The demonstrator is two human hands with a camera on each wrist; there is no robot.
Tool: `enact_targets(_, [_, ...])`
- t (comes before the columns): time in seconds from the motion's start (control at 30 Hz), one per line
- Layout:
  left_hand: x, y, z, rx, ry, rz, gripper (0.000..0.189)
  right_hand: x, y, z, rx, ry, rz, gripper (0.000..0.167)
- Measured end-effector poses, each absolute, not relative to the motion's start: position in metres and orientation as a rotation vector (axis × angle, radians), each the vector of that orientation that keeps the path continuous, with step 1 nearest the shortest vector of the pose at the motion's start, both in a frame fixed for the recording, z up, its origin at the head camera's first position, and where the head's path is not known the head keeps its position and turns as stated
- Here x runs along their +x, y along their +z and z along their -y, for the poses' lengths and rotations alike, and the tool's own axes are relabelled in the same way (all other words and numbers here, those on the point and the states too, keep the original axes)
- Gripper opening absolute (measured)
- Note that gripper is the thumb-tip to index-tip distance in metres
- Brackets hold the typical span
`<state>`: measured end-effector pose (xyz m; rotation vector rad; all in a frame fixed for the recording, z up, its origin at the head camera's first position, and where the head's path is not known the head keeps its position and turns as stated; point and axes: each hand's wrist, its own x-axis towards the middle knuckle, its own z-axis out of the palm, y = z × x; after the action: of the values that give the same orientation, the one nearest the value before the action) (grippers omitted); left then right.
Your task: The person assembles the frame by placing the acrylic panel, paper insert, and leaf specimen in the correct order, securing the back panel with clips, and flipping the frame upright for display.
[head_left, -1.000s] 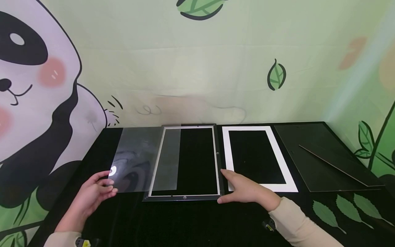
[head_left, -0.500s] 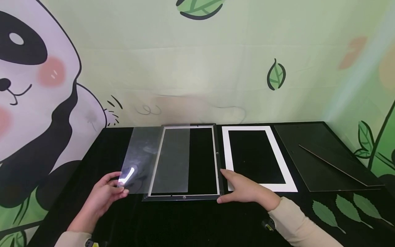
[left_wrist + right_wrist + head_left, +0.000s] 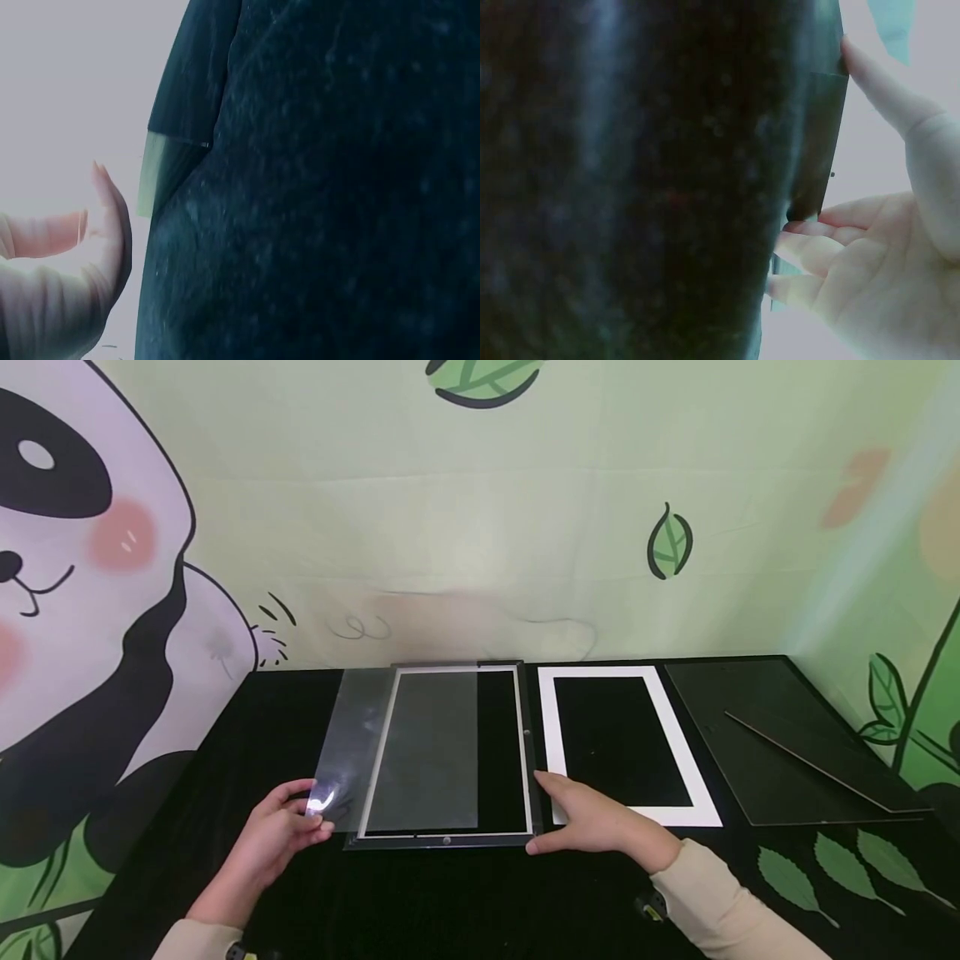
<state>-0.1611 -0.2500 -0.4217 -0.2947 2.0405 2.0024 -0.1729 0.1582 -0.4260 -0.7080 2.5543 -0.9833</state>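
Note:
A clear plastic sheet [image 3: 431, 752] lies across the left and middle of a dark picture frame [image 3: 446, 841], its left part sticking out past the frame. My left hand [image 3: 281, 835] pinches the sheet's near left corner between thumb and fingers. At the frame's near right corner, my right hand [image 3: 588, 814] rests with thumb and index finger spread apart, fingertips against the frame's side. In the right wrist view its fingers [image 3: 810, 251] reach the dark frame edge [image 3: 821, 142]. Most of the left wrist view is dark, with part of the left hand [image 3: 75, 277] at its left.
A white mat border [image 3: 637, 816] lies right of the frame, partly behind the right hand. Farther right is a dark backing board [image 3: 720, 760] with a hinged stand strip [image 3: 806, 760]. Green leaf prints [image 3: 791, 877] show near the front right. A printed cloth wall [image 3: 480, 527] rises behind the table.
My left hand has slid rightward with the clear sheet, so the sheet now covers more of the frame. The right hand has stayed at the frame's right side.

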Motion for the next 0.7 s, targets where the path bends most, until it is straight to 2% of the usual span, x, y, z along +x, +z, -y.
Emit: enact_targets(0.7, [-0.161, -0.416, 0.222, -0.307, 2.012, -1.962, 0.061, -0.172, -0.426, -0.158, -0.703, -0.979, -2.553, 0.1])
